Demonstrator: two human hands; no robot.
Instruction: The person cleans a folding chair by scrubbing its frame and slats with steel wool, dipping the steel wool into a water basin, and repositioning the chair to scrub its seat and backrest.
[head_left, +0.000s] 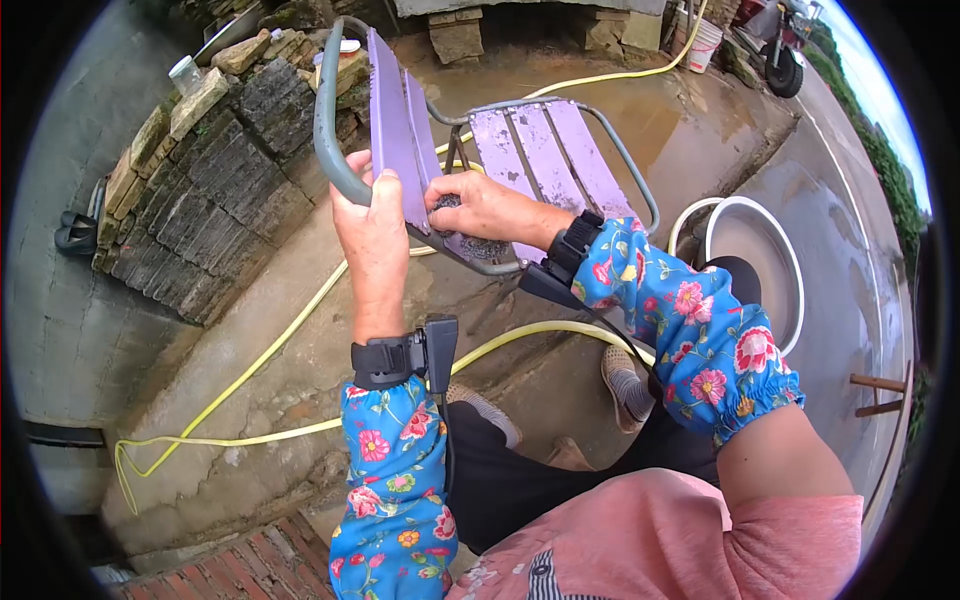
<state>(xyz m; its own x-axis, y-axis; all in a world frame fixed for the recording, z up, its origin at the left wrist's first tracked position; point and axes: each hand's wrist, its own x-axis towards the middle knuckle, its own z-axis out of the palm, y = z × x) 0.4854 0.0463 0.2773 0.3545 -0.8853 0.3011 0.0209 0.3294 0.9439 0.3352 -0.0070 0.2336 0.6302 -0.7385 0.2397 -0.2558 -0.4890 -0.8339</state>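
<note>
A small chair with purple slats (393, 130) and a grey metal frame stands in front of me, its seat (545, 150) facing up with worn paint. My left hand (375, 225) is closed around the frame and edge of the backrest. Against the lower part of the backrest, my right hand (490, 207) grips a dark grey scouring pad (446, 203). Another dark, mesh-like clump (483, 247) lies on the seat's near corner, below my right wrist.
A yellow hose (290, 330) winds over the wet ground around the chair. To the right is a round white basin (790, 255). A stacked stone wall (215, 180) stands at left. Farther back are a bucket (703, 47) and a parked vehicle (783, 65).
</note>
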